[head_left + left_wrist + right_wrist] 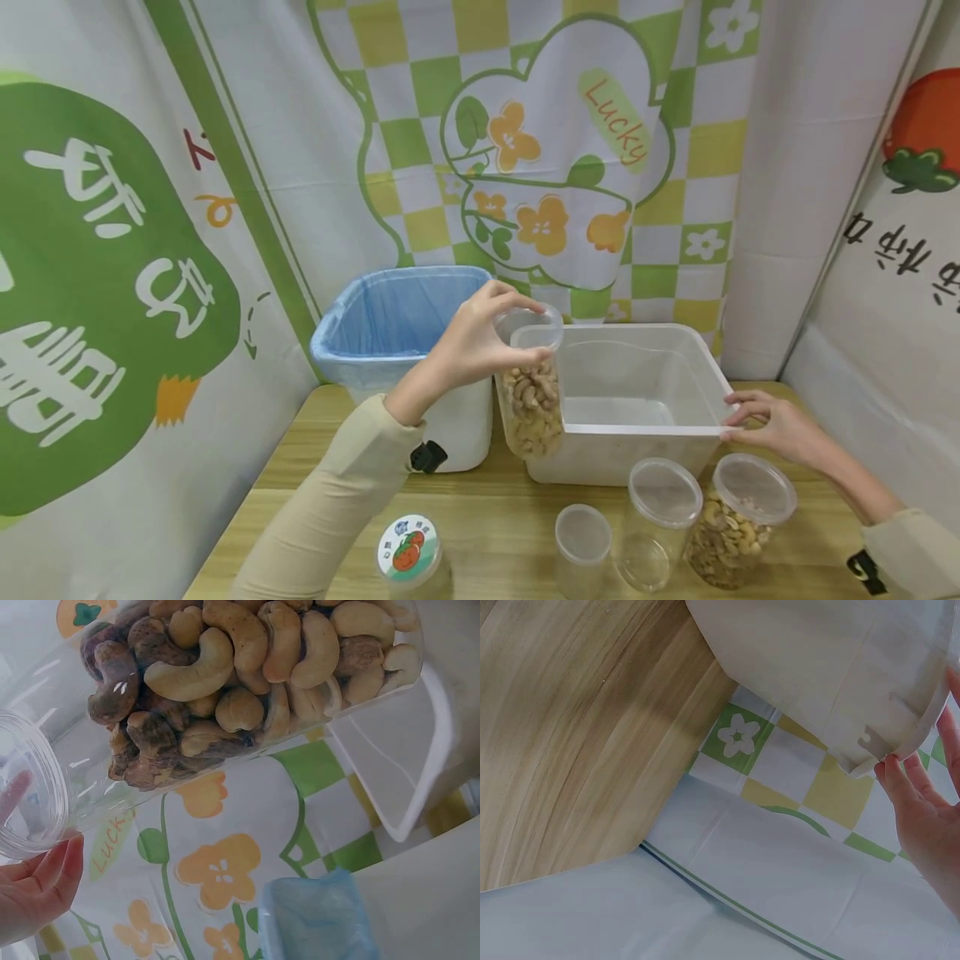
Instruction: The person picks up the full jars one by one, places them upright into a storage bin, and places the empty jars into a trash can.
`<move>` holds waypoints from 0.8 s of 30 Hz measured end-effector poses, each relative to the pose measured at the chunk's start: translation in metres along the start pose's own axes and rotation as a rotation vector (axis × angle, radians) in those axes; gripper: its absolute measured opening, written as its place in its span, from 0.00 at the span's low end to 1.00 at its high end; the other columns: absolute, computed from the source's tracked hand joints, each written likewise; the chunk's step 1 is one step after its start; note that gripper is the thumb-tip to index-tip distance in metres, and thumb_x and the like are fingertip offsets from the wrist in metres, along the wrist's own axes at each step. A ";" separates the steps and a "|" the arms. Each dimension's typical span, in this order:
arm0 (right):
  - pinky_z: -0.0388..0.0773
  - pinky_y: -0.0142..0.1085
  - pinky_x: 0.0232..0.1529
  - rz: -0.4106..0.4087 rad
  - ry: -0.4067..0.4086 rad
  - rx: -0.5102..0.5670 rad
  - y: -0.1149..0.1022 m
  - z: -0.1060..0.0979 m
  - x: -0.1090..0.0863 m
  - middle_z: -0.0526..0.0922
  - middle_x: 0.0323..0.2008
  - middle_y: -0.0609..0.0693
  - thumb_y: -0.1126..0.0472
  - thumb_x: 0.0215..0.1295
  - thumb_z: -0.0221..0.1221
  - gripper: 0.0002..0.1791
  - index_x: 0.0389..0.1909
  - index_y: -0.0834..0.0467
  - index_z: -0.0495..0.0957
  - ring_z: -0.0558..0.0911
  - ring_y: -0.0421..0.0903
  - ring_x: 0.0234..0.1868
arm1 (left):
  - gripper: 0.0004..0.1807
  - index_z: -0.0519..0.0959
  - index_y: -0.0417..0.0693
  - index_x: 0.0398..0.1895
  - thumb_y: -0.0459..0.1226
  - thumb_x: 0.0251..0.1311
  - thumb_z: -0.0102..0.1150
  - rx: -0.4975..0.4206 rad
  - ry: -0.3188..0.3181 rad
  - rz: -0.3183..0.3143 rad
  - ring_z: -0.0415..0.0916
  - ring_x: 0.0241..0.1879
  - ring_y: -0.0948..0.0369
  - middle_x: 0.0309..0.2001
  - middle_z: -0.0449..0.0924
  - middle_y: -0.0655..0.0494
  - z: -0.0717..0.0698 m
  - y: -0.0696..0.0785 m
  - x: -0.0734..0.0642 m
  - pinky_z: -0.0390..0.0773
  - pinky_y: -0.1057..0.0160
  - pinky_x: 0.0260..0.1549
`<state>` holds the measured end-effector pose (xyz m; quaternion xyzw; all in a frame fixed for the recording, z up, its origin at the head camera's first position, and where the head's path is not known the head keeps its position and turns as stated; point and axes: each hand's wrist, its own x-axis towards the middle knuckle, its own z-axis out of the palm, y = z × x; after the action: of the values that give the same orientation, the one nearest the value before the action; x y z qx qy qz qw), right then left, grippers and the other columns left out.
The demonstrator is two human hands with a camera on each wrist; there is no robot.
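Observation:
My left hand (pixel 474 340) grips the lidded top of a tall clear plastic jar (pixel 534 408). It is held up, slightly tilted, before the left end of a white plastic bin (pixel 592 457). Cashews (pixel 217 682) fill much of the jar, some with dark skins on, as the left wrist view shows close up. My right hand (pixel 780 427) pinches the bin's right rim; in the right wrist view its fingertips (pixel 891 766) lie on that rim. Inside the bin, the visible part of the floor is bare.
Left of the bin stands a white bin lined with a blue bag (pixel 367 354). Along the table (pixel 300 492) front are a tomato-labelled jar (pixel 409 550), a small lidded cup (pixel 583 542), an empty clear jar (pixel 660 508) and a jar of cashews (pixel 731 533). Printed cloth walls surround the table.

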<state>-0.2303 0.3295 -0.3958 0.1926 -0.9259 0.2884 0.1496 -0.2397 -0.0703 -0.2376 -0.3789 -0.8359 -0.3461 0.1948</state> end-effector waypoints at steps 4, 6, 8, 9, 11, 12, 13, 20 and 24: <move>0.70 0.30 0.35 0.023 -0.014 -0.006 -0.001 0.000 0.000 0.77 0.43 0.58 0.58 0.42 0.68 0.06 0.22 0.47 0.80 0.70 0.30 0.42 | 0.20 0.79 0.52 0.40 0.46 0.40 0.67 -0.003 -0.018 -0.026 0.66 0.38 0.62 0.38 0.69 0.55 -0.002 0.003 0.014 0.69 0.62 0.33; 0.71 0.32 0.35 0.032 -0.029 -0.004 -0.001 0.000 0.000 0.76 0.43 0.58 0.57 0.43 0.68 0.05 0.22 0.48 0.80 0.73 0.36 0.42 | 0.20 0.79 0.52 0.41 0.47 0.41 0.66 -0.010 -0.035 -0.048 0.65 0.37 0.62 0.39 0.68 0.55 -0.001 0.003 0.020 0.69 0.63 0.33; 0.71 0.33 0.35 0.041 -0.038 -0.009 -0.001 0.000 0.000 0.76 0.44 0.58 0.57 0.43 0.67 0.05 0.22 0.48 0.80 0.74 0.39 0.41 | 0.20 0.79 0.54 0.41 0.48 0.42 0.65 -0.011 -0.053 -0.074 0.65 0.37 0.62 0.38 0.67 0.57 0.000 0.003 0.026 0.68 0.63 0.33; 0.71 0.32 0.35 0.042 -0.038 -0.010 -0.001 0.000 0.000 0.76 0.44 0.58 0.56 0.43 0.67 0.05 0.22 0.47 0.80 0.74 0.37 0.41 | 0.20 0.78 0.54 0.41 0.48 0.42 0.65 -0.010 -0.065 -0.089 0.65 0.37 0.62 0.38 0.67 0.57 0.001 0.003 0.029 0.68 0.63 0.34; 0.71 0.33 0.35 0.041 -0.039 -0.009 -0.001 0.001 0.000 0.76 0.44 0.58 0.56 0.43 0.67 0.05 0.22 0.47 0.80 0.72 0.32 0.40 | 0.21 0.78 0.55 0.42 0.49 0.42 0.65 -0.009 -0.083 -0.111 0.66 0.38 0.61 0.39 0.67 0.57 0.004 0.001 0.034 0.68 0.64 0.35; 0.71 0.32 0.35 0.040 -0.036 -0.013 -0.001 0.001 0.000 0.76 0.44 0.58 0.56 0.43 0.67 0.05 0.22 0.47 0.80 0.70 0.29 0.40 | 0.21 0.78 0.55 0.42 0.49 0.42 0.65 -0.005 -0.090 -0.120 0.66 0.39 0.61 0.40 0.67 0.57 0.006 0.000 0.037 0.68 0.64 0.36; 0.72 0.34 0.36 0.039 -0.035 -0.015 -0.001 0.001 0.000 0.76 0.44 0.58 0.56 0.43 0.67 0.05 0.22 0.47 0.80 0.69 0.28 0.40 | 0.21 0.78 0.55 0.42 0.50 0.42 0.65 -0.002 -0.098 -0.126 0.66 0.39 0.61 0.40 0.67 0.57 0.007 0.000 0.039 0.68 0.64 0.36; 0.72 0.52 0.39 0.059 -0.064 0.026 -0.002 0.000 -0.001 0.74 0.45 0.62 0.57 0.46 0.66 0.05 0.23 0.51 0.80 0.76 0.52 0.41 | 0.23 0.77 0.52 0.45 0.49 0.44 0.64 0.017 -0.149 -0.158 0.65 0.39 0.60 0.42 0.66 0.52 0.024 -0.009 0.055 0.68 0.65 0.35; 0.72 0.49 0.38 0.050 -0.058 0.007 -0.001 0.001 0.000 0.75 0.45 0.62 0.58 0.45 0.67 0.05 0.23 0.51 0.80 0.75 0.55 0.42 | 0.24 0.77 0.51 0.45 0.50 0.44 0.64 0.026 -0.167 -0.180 0.66 0.41 0.57 0.42 0.66 0.52 0.034 -0.017 0.060 0.69 0.64 0.37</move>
<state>-0.2303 0.3281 -0.3959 0.1781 -0.9335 0.2894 0.1147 -0.2931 -0.0240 -0.2329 -0.3274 -0.8842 -0.3185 0.0975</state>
